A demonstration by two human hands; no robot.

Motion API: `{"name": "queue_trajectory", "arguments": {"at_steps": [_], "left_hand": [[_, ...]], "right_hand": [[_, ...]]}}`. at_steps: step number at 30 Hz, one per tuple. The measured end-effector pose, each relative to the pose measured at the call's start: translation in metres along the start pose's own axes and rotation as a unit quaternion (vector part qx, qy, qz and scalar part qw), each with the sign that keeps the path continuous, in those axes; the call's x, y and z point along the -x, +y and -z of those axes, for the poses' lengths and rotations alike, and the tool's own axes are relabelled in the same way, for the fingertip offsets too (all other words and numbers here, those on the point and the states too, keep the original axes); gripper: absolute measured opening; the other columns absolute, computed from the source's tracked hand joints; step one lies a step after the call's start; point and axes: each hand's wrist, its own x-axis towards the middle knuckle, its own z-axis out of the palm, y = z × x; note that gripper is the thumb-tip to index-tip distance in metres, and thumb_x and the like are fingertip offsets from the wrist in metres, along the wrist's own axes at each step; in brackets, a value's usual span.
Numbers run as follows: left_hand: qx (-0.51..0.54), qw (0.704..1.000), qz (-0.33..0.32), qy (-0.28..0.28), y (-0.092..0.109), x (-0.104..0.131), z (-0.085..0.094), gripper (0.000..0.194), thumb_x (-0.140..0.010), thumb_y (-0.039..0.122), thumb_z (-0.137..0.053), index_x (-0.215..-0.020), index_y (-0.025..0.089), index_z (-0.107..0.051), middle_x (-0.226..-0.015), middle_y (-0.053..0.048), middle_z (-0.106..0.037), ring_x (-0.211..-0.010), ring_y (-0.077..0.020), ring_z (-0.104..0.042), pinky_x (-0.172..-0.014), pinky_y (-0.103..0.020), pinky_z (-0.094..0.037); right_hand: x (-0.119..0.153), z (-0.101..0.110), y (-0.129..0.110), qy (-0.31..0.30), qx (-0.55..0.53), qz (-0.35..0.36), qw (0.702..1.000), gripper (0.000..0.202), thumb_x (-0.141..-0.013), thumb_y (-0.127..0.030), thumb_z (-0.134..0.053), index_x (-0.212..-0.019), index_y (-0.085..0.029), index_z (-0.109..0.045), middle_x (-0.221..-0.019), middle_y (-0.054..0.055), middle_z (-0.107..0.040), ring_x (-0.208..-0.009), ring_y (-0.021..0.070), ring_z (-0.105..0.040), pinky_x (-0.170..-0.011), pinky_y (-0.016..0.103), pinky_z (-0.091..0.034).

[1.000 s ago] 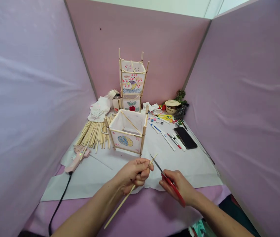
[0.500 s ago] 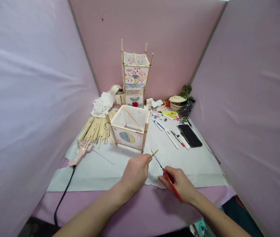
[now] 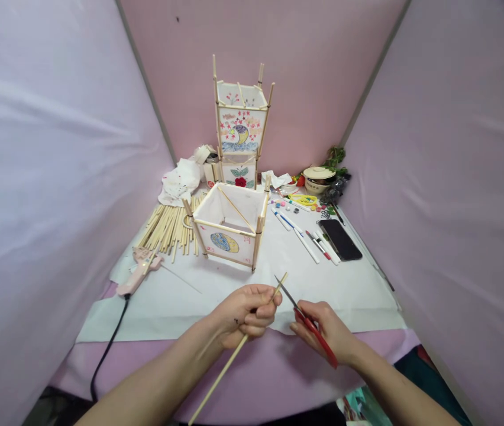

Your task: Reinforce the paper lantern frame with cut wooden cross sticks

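Note:
A thin wooden stick [image 3: 225, 371] is pinched in my left hand [image 3: 252, 312]; its short upper end rises past my fingertips and its long end slants down toward the bottom edge. My right hand [image 3: 325, 330] grips red-handled scissors [image 3: 318, 342]. The scissor blades meet the stick's upper end just above my left fingers; whether they are closed on it cannot be made out. Behind my hands stands a square stick-framed lantern [image 3: 225, 241] with white drawn-on panels and a diagonal stick across its open top. A taller painted lantern [image 3: 243, 127] is at the back.
A pink glue gun [image 3: 134, 278] with a black cord lies at left, near a pile of sticks [image 3: 167, 229]. Markers [image 3: 307, 245] and a black phone [image 3: 341, 239] lie at right. A lidded bowl [image 3: 317, 179] and crumpled white paper [image 3: 180, 180] are farther back.
My left hand has turned, so its fingers and the stick's long lower part now show. The scissors have moved slightly right, and the view has shifted a little.

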Motion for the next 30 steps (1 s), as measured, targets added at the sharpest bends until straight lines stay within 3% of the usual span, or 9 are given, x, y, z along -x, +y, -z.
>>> {"name": "queue_trajectory", "arguments": {"at_steps": [2,4,8,10,18,21,26,28,30], "left_hand": [[-0.090,0.993,-0.031,0.064,0.000,-0.004,0.002,0.025,-0.087,0.040,-0.050,-0.084,0.016,-0.053,-0.052,0.008,-0.038,-0.037,-0.0038,-0.013,-0.037,-0.019,-0.009],[-0.257,0.946,-0.101,0.171,-0.002,-0.008,0.002,0.022,-0.090,0.037,-0.046,-0.089,0.017,-0.055,-0.059,0.004,-0.048,-0.042,-0.0064,-0.031,-0.042,-0.020,-0.022],[-0.566,0.733,-0.203,0.318,-0.009,-0.015,-0.001,0.014,-0.091,0.028,-0.046,-0.090,0.019,-0.057,-0.074,-0.001,-0.060,-0.071,-0.0156,-0.054,-0.063,-0.026,-0.034],[-0.634,0.672,-0.198,0.327,-0.011,-0.016,-0.002,0.021,-0.094,0.025,-0.039,-0.085,0.019,-0.057,-0.076,-0.003,-0.062,-0.073,-0.0170,-0.056,-0.065,-0.028,-0.033],[-0.701,0.650,-0.162,0.247,-0.020,-0.019,-0.001,0.023,-0.092,0.019,-0.037,-0.073,0.019,-0.051,-0.068,-0.003,-0.060,-0.064,-0.0175,-0.055,-0.059,-0.028,-0.029],[-0.663,0.685,-0.175,0.247,-0.021,-0.019,-0.001,0.024,-0.091,0.021,-0.038,-0.070,0.019,-0.050,-0.065,-0.004,-0.057,-0.062,-0.0171,-0.052,-0.058,-0.028,-0.029],[-0.360,0.912,-0.106,0.167,-0.013,-0.016,-0.003,0.026,-0.090,0.031,-0.044,-0.071,0.017,-0.055,-0.048,0.004,-0.044,-0.042,-0.0091,-0.035,-0.045,-0.022,-0.027],[-0.212,0.968,-0.068,0.118,-0.009,-0.014,-0.004,0.024,-0.089,0.035,-0.048,-0.075,0.016,-0.056,-0.046,0.006,-0.042,-0.035,-0.0057,-0.023,-0.038,-0.020,-0.017],[-0.088,0.993,-0.045,0.069,-0.005,-0.011,-0.003,0.024,-0.088,0.037,-0.053,-0.077,0.015,-0.056,-0.046,0.007,-0.040,-0.033,-0.0031,-0.014,-0.034,-0.018,-0.009]], "right_hand": [[-0.002,-0.001,0.002,0.010,0.004,-0.029,1.000,0.033,-0.086,-0.034,-0.052,-0.064,-0.021,-0.030,-0.055,-0.008,-0.034,-0.052,0.0081,-0.028,-0.049,0.022,-0.026],[-0.005,-0.004,0.003,0.026,0.016,-0.063,0.998,0.035,-0.085,-0.036,-0.052,-0.063,-0.021,-0.031,-0.054,-0.008,-0.033,-0.052,0.0082,-0.028,-0.049,0.022,-0.025],[-0.008,-0.008,0.002,0.054,0.037,-0.097,0.993,0.038,-0.086,-0.041,-0.051,-0.062,-0.020,-0.031,-0.053,-0.007,-0.033,-0.052,0.0086,-0.028,-0.049,0.022,-0.024],[-0.008,-0.008,0.002,0.058,0.050,-0.103,0.992,0.039,-0.087,-0.042,-0.050,-0.062,-0.020,-0.030,-0.053,-0.007,-0.035,-0.052,0.0088,-0.029,-0.049,0.023,-0.024],[-0.001,-0.010,-0.003,0.045,0.111,-0.104,0.987,0.031,-0.086,-0.039,-0.050,-0.064,-0.021,-0.037,-0.056,-0.004,-0.048,-0.051,0.0106,-0.037,-0.050,0.024,-0.024],[0.000,-0.011,-0.004,0.042,0.115,-0.111,0.986,0.031,-0.087,-0.039,-0.048,-0.064,-0.021,-0.037,-0.055,-0.004,-0.047,-0.051,0.0109,-0.036,-0.050,0.024,-0.024],[0.005,-0.005,0.000,0.020,0.090,-0.072,0.993,0.032,-0.086,-0.038,-0.051,-0.064,-0.021,-0.035,-0.053,-0.006,-0.041,-0.049,0.0096,-0.034,-0.050,0.024,-0.025],[0.006,-0.002,0.001,0.009,0.074,-0.056,0.996,0.032,-0.087,-0.036,-0.051,-0.064,-0.021,-0.034,-0.052,-0.006,-0.039,-0.048,0.0090,-0.033,-0.049,0.023,-0.025],[0.008,0.000,0.002,0.008,0.057,-0.041,0.998,0.032,-0.087,-0.035,-0.051,-0.064,-0.021,-0.033,-0.053,-0.007,-0.038,-0.049,0.0086,-0.032,-0.049,0.023,-0.026]]}}
